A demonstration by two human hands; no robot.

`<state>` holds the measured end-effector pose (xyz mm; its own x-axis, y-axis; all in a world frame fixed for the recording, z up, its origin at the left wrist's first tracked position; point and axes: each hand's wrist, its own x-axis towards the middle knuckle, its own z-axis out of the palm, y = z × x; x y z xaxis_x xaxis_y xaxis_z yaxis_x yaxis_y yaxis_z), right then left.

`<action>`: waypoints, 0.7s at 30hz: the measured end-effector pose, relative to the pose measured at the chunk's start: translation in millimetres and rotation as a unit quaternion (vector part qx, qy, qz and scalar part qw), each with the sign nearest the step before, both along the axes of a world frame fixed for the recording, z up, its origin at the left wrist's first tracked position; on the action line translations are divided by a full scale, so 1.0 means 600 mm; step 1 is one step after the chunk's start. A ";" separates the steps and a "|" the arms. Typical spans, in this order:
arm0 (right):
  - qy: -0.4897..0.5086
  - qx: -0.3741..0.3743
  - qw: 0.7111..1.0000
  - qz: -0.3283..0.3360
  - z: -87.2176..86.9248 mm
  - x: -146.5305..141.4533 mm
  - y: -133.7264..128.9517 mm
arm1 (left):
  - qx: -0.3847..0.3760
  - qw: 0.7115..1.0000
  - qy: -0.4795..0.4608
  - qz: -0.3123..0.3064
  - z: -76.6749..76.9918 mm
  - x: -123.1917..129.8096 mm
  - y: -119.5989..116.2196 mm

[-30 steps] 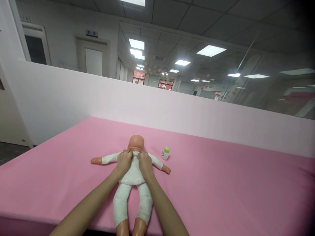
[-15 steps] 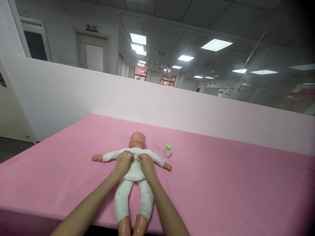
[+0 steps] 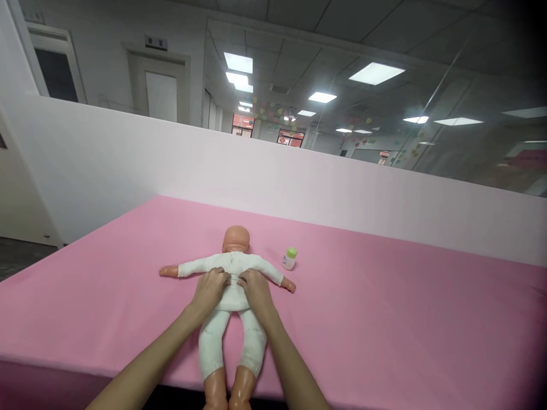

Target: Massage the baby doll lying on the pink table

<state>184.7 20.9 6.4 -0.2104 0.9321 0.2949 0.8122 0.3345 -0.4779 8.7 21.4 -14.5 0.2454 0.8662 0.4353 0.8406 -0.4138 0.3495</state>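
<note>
A baby doll with a white cloth body and bare plastic head, hands and feet lies stretched out, its feet towards me. No face shows on its head, so it appears to lie face down. My left hand rests on the left side of its back, fingers curled and pinching at the white cloth. Opposite it, my right hand is curled in the same way, a small gap between the two. Fingertips are partly hidden. Beyond the doll's right-side arm stands a small white bottle with a green cap.
Pink cloth covers the table, whose front edge runs beneath the doll's feet. A low white partition borders the far side, with glass above it. Doors and lit ceiling panels show in the background.
Both hands have slid slightly down the doll's back, away from its neck towards the waist. The fingers stay curled at the cloth. The camera view has shifted slightly.
</note>
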 end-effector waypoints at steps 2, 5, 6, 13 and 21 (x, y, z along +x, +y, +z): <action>-0.032 0.004 0.999 -0.023 -0.012 -0.009 0.004 | -0.012 1.000 -0.014 0.009 -0.006 0.005 0.006; -0.058 0.018 0.997 -0.043 -0.026 -0.018 0.009 | -0.017 1.000 -0.019 0.019 -0.010 0.008 0.011; -0.060 0.023 0.997 -0.043 -0.029 -0.018 0.009 | -0.017 1.000 -0.014 0.022 -0.011 0.008 0.010; 0.049 0.100 0.994 -0.008 -0.045 -0.005 -0.010 | 0.047 0.991 -0.122 -0.008 -0.028 -0.006 -0.008; 0.169 0.072 0.981 0.065 -0.045 0.017 -0.038 | 0.076 0.973 -0.188 -0.105 -0.026 -0.020 -0.017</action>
